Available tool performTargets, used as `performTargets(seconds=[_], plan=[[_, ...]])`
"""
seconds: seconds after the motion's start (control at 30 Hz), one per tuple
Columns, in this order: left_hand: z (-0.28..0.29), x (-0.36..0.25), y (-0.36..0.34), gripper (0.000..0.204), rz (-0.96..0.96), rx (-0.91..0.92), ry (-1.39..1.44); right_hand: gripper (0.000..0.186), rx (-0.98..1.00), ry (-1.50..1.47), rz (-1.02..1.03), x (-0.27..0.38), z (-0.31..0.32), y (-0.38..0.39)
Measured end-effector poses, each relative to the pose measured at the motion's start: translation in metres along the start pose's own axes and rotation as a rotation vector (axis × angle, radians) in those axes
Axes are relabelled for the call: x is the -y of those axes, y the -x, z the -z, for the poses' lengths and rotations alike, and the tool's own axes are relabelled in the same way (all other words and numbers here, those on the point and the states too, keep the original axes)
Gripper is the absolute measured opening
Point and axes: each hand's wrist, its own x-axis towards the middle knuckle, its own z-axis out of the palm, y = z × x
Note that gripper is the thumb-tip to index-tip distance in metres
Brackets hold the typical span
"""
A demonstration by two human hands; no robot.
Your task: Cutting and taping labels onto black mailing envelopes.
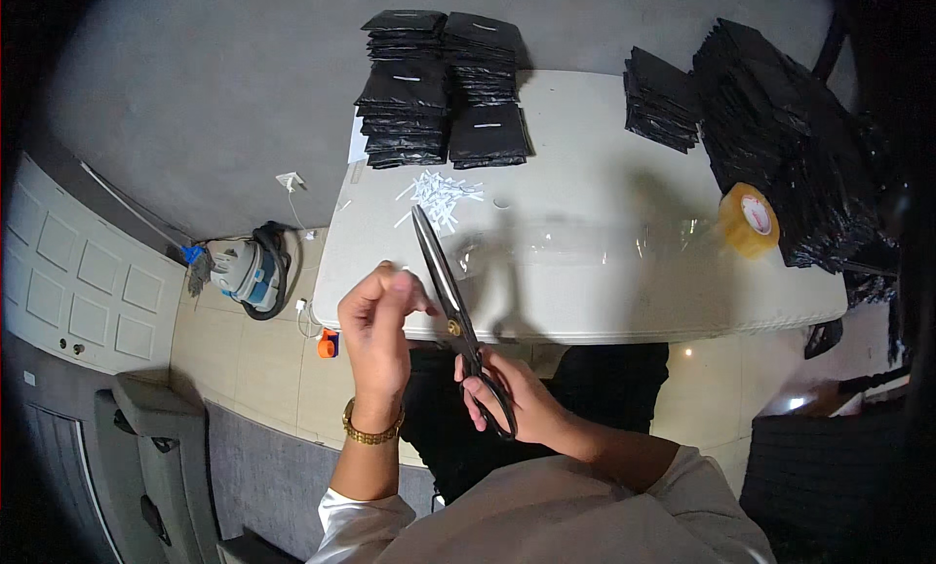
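My right hand point(502, 398) grips black-handled scissors point(434, 276), their long blades pointing up toward a pile of small white strips point(439, 194) on the white table point(585, 301). Beside the scissors' pivot, my left hand point(380, 330) is raised with thumb and fingers curled into a pinch; whatever is between them is too small to make out. A strip of clear tape point(546, 237) stretches across the table toward a large tape roll point(749, 218) at the right.
Stacks of black packages point(405, 86) stand at the table's back left; more black bags point(765, 116) are piled at the right. On the floor left are a vacuum point(244, 272) and a small orange object point(329, 343). A grey sofa point(166, 466) sits at lower left.
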Motion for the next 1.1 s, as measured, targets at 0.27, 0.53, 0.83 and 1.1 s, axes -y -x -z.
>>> performTargets(seconds=[0.27,0.53,0.83,1.1], plan=[[0.005,0.007,-0.003,0.070,0.225,-0.033,0.392,0.018,0.022,-0.006,0.043,-0.003,0.001,0.002],[0.045,-0.008,-0.033,0.081,-0.216,0.119,0.028,0.019,0.108,-0.046,0.028,0.001,0.007,0.007],[0.011,-0.097,-0.075,0.053,-0.529,0.662,-0.961,0.015,0.003,0.159,0.026,0.003,0.008,0.004],[0.010,-0.077,-0.095,0.037,-0.218,0.793,-0.857,0.021,-0.011,0.205,0.040,-0.005,0.014,0.006]])
